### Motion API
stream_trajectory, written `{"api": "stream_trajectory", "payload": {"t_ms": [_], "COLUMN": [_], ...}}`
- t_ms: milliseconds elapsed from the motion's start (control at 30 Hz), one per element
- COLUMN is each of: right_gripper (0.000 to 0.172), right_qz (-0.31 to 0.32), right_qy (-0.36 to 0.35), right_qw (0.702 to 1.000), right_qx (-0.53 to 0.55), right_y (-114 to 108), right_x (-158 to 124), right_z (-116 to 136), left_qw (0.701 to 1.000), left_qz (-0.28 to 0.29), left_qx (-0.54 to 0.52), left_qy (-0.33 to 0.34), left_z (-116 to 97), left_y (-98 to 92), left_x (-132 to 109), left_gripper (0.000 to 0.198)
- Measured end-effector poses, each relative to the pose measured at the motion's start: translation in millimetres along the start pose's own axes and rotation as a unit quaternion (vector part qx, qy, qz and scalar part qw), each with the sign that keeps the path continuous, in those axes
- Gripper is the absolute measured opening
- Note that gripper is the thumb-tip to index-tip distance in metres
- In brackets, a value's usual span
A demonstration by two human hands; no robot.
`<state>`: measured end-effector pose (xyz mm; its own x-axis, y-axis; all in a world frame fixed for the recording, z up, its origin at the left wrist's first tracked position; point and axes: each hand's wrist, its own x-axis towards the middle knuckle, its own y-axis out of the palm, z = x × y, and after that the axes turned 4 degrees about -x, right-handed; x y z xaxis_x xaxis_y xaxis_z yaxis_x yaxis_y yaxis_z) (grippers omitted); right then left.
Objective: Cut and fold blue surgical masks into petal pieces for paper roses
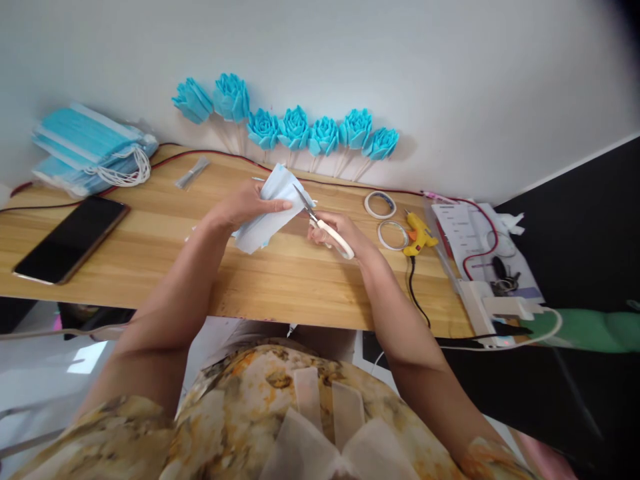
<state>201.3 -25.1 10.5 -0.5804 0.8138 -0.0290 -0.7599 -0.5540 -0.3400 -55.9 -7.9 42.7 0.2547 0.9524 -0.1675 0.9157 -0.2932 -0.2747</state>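
My left hand (243, 207) grips a folded pale blue face mask (273, 210) above the wooden table (280, 280), thumb pressed on its top. My right hand (336, 230) is closed round the white handles of a pair of scissors (325, 227). The scissor blades are parted and meet the right edge of the mask. Both hands hover near the middle of the table, just in front of a row of blue fabric roses (295, 127) leaning on the wall.
A stack of blue masks (90, 150) lies at the back left, with a black phone (73, 237) in front of it. Two tape rolls (387, 220), a yellow glue gun (419, 233), papers, keys and a power strip (493, 307) fill the right end. White strips lie in my lap.
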Motion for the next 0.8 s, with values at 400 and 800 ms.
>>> {"api": "stream_trajectory", "payload": {"t_ms": [400,800], "right_gripper": [0.059,0.043], "right_qz": [-0.002,-0.002], "right_qy": [-0.008,-0.026], "right_qw": [1.000,1.000], "right_qx": [-0.018,-0.002], "right_y": [-2.0,3.4], "right_x": [1.0,4.2], "right_z": [1.8,1.2], "left_qw": [1.000,1.000], "left_qz": [-0.007,0.022], "left_qx": [-0.015,-0.002], "left_qy": [-0.019,0.005], "left_z": [2.8,2.9], "left_y": [3.0,6.9], "left_x": [2.2,1.9], "left_gripper": [0.049,0.040]}}
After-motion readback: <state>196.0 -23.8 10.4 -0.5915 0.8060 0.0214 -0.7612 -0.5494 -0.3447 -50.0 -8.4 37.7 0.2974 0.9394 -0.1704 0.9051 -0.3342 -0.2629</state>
